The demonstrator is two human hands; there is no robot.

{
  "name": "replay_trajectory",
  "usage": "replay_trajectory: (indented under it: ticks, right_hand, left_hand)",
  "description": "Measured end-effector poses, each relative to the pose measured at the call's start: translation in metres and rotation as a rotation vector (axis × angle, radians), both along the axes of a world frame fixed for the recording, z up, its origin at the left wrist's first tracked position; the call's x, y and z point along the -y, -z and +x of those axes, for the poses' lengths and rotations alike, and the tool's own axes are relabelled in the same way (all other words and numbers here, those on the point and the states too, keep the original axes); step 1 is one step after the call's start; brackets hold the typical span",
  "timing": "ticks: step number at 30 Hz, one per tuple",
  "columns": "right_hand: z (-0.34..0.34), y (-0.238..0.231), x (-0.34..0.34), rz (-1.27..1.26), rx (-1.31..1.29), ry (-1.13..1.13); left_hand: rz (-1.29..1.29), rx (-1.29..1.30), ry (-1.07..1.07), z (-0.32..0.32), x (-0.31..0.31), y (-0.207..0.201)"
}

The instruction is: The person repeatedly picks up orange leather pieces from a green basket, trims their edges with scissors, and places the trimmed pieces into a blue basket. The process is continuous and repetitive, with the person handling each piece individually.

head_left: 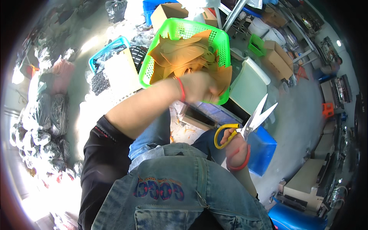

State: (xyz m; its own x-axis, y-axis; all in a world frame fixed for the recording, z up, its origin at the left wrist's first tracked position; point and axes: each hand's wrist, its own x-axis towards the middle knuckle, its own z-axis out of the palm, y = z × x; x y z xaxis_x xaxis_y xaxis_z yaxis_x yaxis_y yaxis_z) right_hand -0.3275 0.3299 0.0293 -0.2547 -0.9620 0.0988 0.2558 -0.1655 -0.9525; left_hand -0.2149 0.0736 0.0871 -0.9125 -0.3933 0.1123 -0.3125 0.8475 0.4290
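My left hand [201, 86], smeared by motion, is over the near side of a bright green plastic basket [223, 42]. A heap of tan, leather-like cut pieces [178, 53] fills the basket. The left fingers are too blurred to show whether they hold a piece. Lower right, my right hand [234, 145] is wrapped round scissors [251, 124] with a yellow handle loop. Their bright metal blades are spread apart and point up and away to the right. A red band rings each wrist.
Beneath the green basket's near side is a dark box [197, 117]. A blue bin [262, 147] stands by my right hand. Left of the basket are a blue crate [111, 49] and a pale board [122, 71]. Cardboard boxes [278, 59] stand at the far right, bagged goods [42, 111] at the left.
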Motion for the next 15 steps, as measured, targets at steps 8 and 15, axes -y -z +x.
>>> replay_trajectory:
  ticks: [8,15]
  right_hand:
    - [-0.008,0.005,-0.045,0.03,-0.101,0.187]
    - [-0.007,-0.001,-0.046,0.088,-0.071,0.283]
  left_hand:
    - [0.247,0.209,-0.353,-0.008,0.186,0.055]
    - [0.219,0.407,-0.253,-0.007,0.197,0.058]
